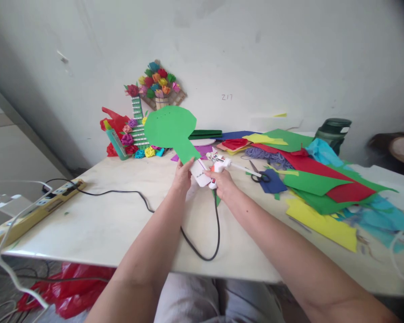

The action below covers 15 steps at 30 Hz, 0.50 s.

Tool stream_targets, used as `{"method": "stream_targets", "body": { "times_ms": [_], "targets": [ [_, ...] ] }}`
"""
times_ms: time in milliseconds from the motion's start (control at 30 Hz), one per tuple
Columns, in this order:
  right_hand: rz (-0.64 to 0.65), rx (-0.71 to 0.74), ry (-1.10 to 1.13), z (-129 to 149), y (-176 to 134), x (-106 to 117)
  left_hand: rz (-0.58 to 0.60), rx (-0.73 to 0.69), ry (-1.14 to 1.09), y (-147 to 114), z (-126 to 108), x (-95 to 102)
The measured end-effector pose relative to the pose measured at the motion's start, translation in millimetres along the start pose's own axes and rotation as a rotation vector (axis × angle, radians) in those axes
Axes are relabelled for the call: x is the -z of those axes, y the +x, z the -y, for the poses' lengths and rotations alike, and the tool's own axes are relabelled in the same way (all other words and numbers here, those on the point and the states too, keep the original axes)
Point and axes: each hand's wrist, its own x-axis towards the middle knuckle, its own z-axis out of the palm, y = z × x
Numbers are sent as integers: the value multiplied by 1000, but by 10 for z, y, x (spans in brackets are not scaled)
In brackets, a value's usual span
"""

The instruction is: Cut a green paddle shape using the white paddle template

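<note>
My left hand [183,176] is closed on the lower end of a green paper cutout [170,128], which has a broad rounded head and a narrow stem. A white card piece [199,174] sits at the stem's end, between my two hands. My right hand [225,183] grips a white glue gun [221,165], with a white glue stick [244,169] reaching out of it to the right. The gun's black cord [218,224] loops down over the table. Whether the nozzle touches the card or the paper cannot be made out.
On the right lie scissors [260,176], purple yarn [269,157], yellow paper [323,224] and other coloured sheets. A green bottle [333,132] stands behind them. Paper flowers [160,80] and a teal glue bottle [116,141] are at the back left; a power strip [40,208] lies left.
</note>
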Motion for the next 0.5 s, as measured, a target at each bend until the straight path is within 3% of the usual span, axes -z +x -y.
{"method": "stream_targets", "body": {
  "times_ms": [167,300,500],
  "targets": [
    [-81,60,-64,44,-14,13,11,99,19,10,-88,6],
    [-61,75,-115,42,-11,35,-118,123,40,88,-204,68],
    [-17,108,-267,-67,2,40,-264,44,-14,235,-301,244]
  ]
}}
